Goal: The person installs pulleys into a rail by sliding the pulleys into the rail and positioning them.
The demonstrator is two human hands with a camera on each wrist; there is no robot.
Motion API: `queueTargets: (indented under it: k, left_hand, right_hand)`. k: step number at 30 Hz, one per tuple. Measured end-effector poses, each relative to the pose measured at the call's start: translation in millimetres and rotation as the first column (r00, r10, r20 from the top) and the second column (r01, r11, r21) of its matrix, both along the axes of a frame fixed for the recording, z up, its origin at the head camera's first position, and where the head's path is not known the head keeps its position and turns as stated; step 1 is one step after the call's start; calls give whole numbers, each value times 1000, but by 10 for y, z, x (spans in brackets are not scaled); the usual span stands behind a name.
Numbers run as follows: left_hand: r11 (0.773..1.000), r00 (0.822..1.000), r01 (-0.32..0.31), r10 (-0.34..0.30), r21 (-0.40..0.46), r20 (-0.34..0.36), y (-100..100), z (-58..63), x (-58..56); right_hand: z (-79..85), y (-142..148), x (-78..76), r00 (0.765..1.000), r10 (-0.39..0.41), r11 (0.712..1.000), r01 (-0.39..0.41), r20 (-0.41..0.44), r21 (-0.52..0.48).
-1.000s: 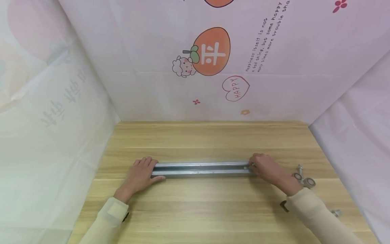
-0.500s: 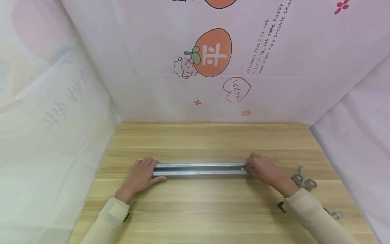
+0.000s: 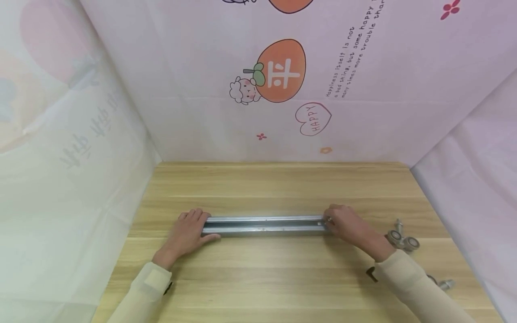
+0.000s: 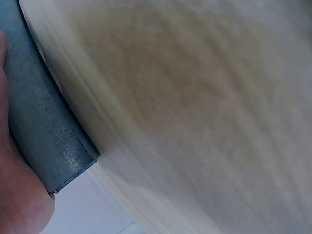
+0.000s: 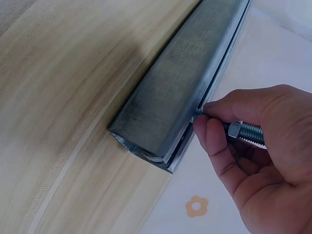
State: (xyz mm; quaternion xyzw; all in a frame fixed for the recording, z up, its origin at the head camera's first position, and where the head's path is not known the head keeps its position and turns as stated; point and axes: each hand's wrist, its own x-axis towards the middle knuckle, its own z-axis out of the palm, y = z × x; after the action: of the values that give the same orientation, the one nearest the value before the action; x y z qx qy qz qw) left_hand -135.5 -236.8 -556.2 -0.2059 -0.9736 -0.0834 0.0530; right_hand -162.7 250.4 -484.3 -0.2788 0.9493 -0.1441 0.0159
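Observation:
A long silver metal rail (image 3: 264, 229) with a slot along its top lies crosswise on the wooden table. My left hand (image 3: 187, 233) grips its left end, fingers over the far side and thumb along the near side; the left wrist view shows the rail's end (image 4: 46, 122) beside the palm. At the other end, my right hand (image 3: 346, 225) pinches the threaded bolt (image 5: 249, 132) of a roller, a nut on its thread. The bolt stands out of the slot, and a curved wheel edge (image 5: 155, 158) shows inside the rail's mouth. The rest of that roller is hidden.
To the right on the table (image 3: 258, 278) lies another roller hanger (image 3: 404, 240) with wheels and a bolt. A further bolt (image 3: 446, 284) sticks out beside the right sleeve, partly covered. Printed white sheets (image 3: 194, 121) wall off the back and sides.
My right hand has slid a little to the left along the rail with the roller's bolt. The left hand stays on the rail's left end.

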Motion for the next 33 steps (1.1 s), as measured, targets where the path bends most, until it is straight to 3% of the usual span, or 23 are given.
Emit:
queueTargets:
  k: [16, 33]
  left_hand:
    - [1000, 1000, 2, -2, -3, -8, -1, -19, 10]
    - [1000, 1000, -5, 5, 1, -4, 7, -10, 10]
  right_hand:
    - [14, -80, 21, 999, -20, 1000, 20, -28, -1]
    - [-64, -129, 16, 995, 37, 998, -42, -92, -47]
